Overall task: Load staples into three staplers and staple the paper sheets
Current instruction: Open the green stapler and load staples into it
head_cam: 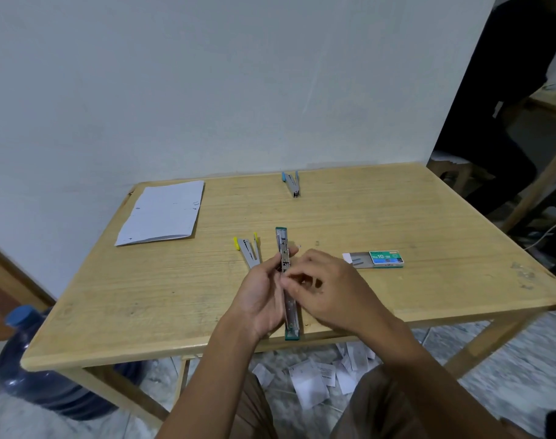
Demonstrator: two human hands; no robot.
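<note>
A green stapler [283,245] is swung fully open into one long strip above the table's near edge. My left hand [260,296] grips it at the middle hinge. My right hand [321,286] pinches something small at the metal staple channel; whether it is staples I cannot tell. A yellow stapler [249,250] lies half open just left of my hands. A blue stapler [291,183] lies half open near the far edge. A green staple box [378,259] with its tray slid out sits to the right. White paper sheets [162,212] lie at the far left.
The wooden table [428,223] stands against a pale wall. A blue water jug [32,359] is on the floor at the left. Paper scraps [317,375] litter the floor under the table. A person in dark clothes [504,90] stands at the right.
</note>
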